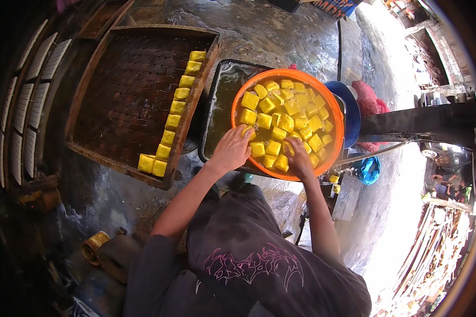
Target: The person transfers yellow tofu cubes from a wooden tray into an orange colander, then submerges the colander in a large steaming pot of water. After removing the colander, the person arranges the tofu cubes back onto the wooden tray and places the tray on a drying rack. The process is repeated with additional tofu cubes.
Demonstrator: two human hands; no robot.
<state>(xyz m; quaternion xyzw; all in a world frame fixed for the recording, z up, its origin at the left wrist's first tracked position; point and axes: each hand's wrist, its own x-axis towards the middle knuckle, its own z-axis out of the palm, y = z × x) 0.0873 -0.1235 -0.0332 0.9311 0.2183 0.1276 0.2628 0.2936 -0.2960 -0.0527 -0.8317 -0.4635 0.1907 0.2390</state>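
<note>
Yellow tofu blocks [286, 123] crowd the cloudy yellow liquid inside a round orange plastic basket [338, 107]. My left hand [231, 148] reaches over the basket's left rim, its fingers lying on a tofu block [253, 135] that they partly cover; whether they grip it is unclear. Inside the basket at the near right, my right hand [300, 158] has its fingers bent around a tofu block [288, 149]. Under the basket is a black rectangular tub [211, 119] of murky liquid. To the left, a wooden-framed woven tray [131, 87] carries a row of tofu blocks [172, 122] along its right side.
A blue basin [347, 111] stands right of the basket, with a red mesh sack [367, 99] behind it. A dark post [416, 122] and a blue plastic bag [369, 170] are farther right. Racked white panels [22, 103] line the far left. A rusty can [95, 246] lies at lower left.
</note>
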